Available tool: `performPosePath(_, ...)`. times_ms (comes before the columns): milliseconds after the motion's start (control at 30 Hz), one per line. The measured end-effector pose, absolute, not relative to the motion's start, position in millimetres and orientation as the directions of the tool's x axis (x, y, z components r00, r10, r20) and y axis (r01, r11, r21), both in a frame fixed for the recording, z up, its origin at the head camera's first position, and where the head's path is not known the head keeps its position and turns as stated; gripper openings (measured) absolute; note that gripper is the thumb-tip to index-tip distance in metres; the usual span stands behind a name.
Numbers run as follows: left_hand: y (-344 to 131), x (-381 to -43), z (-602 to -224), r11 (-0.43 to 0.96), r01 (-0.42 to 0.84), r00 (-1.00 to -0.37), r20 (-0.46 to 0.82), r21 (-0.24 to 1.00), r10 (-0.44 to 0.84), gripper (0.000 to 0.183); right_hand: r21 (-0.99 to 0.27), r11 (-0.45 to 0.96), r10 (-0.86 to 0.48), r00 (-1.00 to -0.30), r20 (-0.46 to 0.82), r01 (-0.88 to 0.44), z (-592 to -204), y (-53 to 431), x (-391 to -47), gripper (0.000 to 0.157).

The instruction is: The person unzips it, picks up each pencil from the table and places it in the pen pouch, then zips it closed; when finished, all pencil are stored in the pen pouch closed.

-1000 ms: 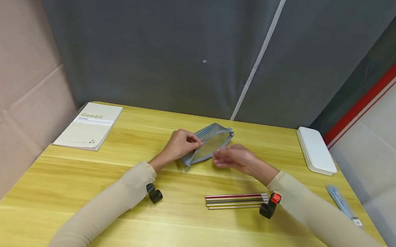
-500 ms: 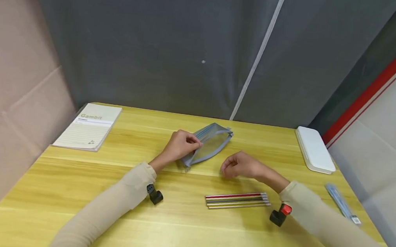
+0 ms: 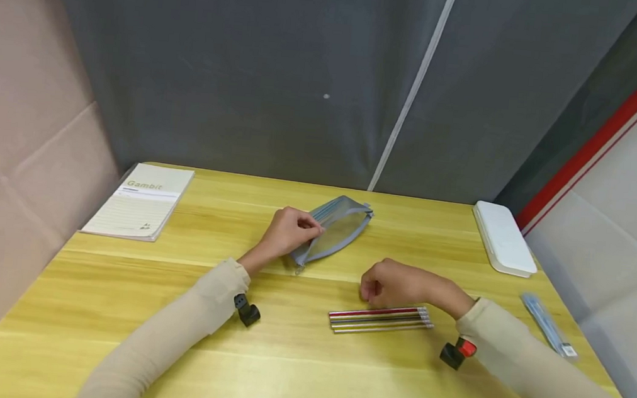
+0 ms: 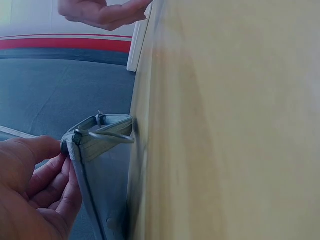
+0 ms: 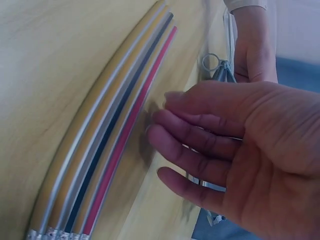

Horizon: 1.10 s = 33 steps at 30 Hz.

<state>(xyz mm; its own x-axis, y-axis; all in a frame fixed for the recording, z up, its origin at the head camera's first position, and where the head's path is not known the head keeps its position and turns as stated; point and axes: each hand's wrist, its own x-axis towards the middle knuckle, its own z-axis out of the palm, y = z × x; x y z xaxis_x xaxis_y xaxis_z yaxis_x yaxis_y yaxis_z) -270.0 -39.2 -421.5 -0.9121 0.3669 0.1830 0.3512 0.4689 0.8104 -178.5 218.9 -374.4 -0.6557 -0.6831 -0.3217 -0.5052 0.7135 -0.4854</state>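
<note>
Across the yellow table (image 3: 258,371), things were spread so that the middle stayed within easy reach of both arms, as I judged it. The notebook (image 3: 139,202) lay flat at the far left and the white case (image 3: 504,239) flat at the far right, both well apart from me, which seemed to keep them from getting knocked. The pouch (image 3: 338,229) was near the middle, its mouth gaping toward me and the right. My left hand (image 3: 288,229) pinched the left side of its rim between thumb and fingers, likely because the limp cloth would have sagged closed otherwise. My right hand (image 3: 396,285) held nothing; its fingers were loosely bent with the thumb close by, so the gap was narrow, and it hung above the wood. The packet (image 3: 548,325) lay slantwise near the right edge, out of the way. The pencils (image 3: 376,319) lay side by side just beside my right fingers yet apart from them, pale ends rightward, an order that probably made each easy to single out. Smallest was the ring (image 5: 211,54) at the pouch's corner.
</note>
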Motion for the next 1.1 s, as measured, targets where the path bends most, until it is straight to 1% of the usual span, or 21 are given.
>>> performPosePath(100,-40,-269,-420,0.472,0.347,-0.914,0.18,0.81,0.363,0.01,-0.473,0.718,-0.682,-0.652,-0.332,-0.51,-374,220,-176,0.006)
performPosePath(200,-40,-269,-419,0.476,0.34,-0.917,0.173,0.811,0.36,0.011,-0.471,0.72,-0.681,-0.648,-0.342,-0.509,-373,223,-174,0.009)
performPosePath(500,-41,-269,-417,0.479,0.332,-0.922,0.173,0.813,0.345,0.012,-0.493,0.709,-0.693,-0.629,-0.354,-0.504,-378,227,-171,0.011)
performPosePath(733,-40,-269,-418,0.485,0.326,-0.925,0.167,0.811,0.342,0.011,-0.428,0.724,-0.683,-0.65,-0.334,-0.541,-378,230,-169,0.016)
performPosePath(933,-40,-269,-418,0.478,0.318,-0.927,0.164,0.819,0.336,0.013,-0.357,0.728,-0.684,-0.657,-0.316,-0.586,-379,230,-169,0.019)
performPosePath(1100,-39,-269,-418,0.482,0.321,-0.926,0.163,0.815,0.341,0.014,-0.321,0.725,-0.688,-0.66,-0.301,-0.609,-383,231,-168,0.02)
